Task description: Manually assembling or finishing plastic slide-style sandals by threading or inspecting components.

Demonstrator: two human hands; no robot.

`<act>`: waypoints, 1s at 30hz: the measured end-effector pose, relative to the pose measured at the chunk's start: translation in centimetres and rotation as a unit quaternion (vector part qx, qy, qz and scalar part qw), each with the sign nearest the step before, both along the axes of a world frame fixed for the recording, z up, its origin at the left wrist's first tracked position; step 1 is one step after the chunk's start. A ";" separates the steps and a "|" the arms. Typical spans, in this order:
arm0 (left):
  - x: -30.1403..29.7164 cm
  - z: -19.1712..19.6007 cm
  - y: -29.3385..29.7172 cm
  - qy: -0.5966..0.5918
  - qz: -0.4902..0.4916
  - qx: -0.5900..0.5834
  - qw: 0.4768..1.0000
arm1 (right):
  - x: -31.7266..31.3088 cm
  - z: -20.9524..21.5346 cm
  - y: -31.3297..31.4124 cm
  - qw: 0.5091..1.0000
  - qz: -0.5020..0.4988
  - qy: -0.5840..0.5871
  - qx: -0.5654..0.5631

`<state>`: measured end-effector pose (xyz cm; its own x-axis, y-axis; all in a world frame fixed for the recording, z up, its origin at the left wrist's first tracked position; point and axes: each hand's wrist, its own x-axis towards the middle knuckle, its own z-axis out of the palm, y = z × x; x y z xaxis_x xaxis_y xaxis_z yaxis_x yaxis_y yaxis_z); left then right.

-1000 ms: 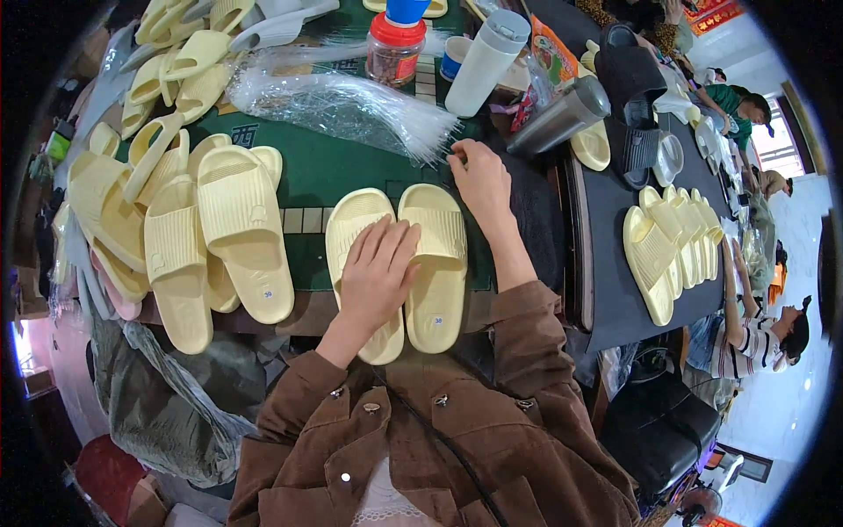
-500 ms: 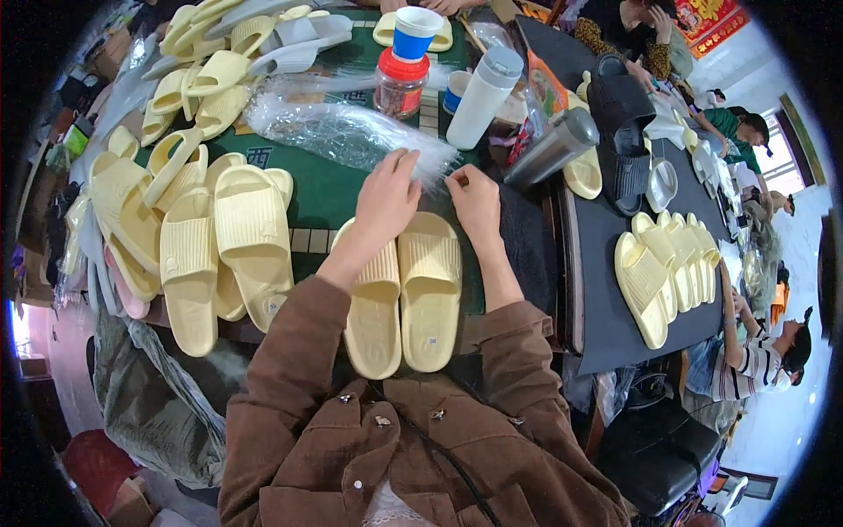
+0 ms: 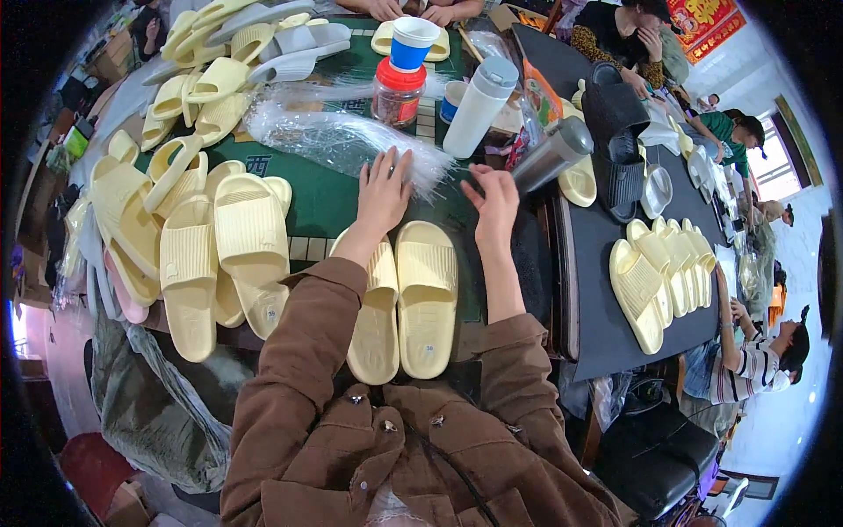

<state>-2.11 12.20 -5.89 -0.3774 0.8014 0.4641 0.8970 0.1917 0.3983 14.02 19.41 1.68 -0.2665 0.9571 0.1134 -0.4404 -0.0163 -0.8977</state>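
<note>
My left hand (image 3: 385,189) lies with fingers stretched out at the near edge of a bundle of thin clear plastic strands (image 3: 338,136) on the green table. To its right, beside the loose strand ends, my right hand (image 3: 494,204) is raised, thumb and forefinger apart, its other fingers curled; no held thing shows. Below my hands, a pair of cream slide sandals lies side by side, toes away from me. My left forearm partly covers the left slide (image 3: 373,321); the right slide (image 3: 428,299) shows fully, with a small round sticker on its footbed.
Cream slides (image 3: 189,277) pile up on the left, with grey ones (image 3: 303,48) farther back. Beyond the strands stand a red-lidded jar (image 3: 398,92) topped by a paper cup (image 3: 414,44), a white bottle (image 3: 480,107) and a steel tumbler (image 3: 551,155). Several slides (image 3: 637,294) line the right table; co-workers sit beyond.
My right hand has moved right and slightly back from the strand ends, its thumb and forefinger parting. The fingers of my left hand have spread and settled at the bundle's edge.
</note>
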 end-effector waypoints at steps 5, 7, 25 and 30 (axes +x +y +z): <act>-0.3 -0.1 -0.2 -0.014 -0.001 0.005 1.000 | 0.7 4.2 -0.9 0.978 -0.027 0.208 -0.019; -0.1 0.0 -0.2 -0.017 -0.003 0.008 1.000 | 2.1 5.0 -0.4 0.972 -0.057 0.229 -0.018; -0.9 -0.8 -0.4 -0.019 0.032 0.018 0.999 | 5.1 8.1 -6.4 0.996 0.008 -0.011 0.085; -0.4 -0.6 0.0 -0.015 0.040 0.003 0.999 | 11.5 11.7 -5.4 0.959 -0.100 0.196 0.180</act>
<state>-2.56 12.24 -6.53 -0.4532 0.7658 0.4562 0.8668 0.2593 0.4258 25.48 14.05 13.33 0.0484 0.8649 0.4996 -0.7069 0.3830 -0.5947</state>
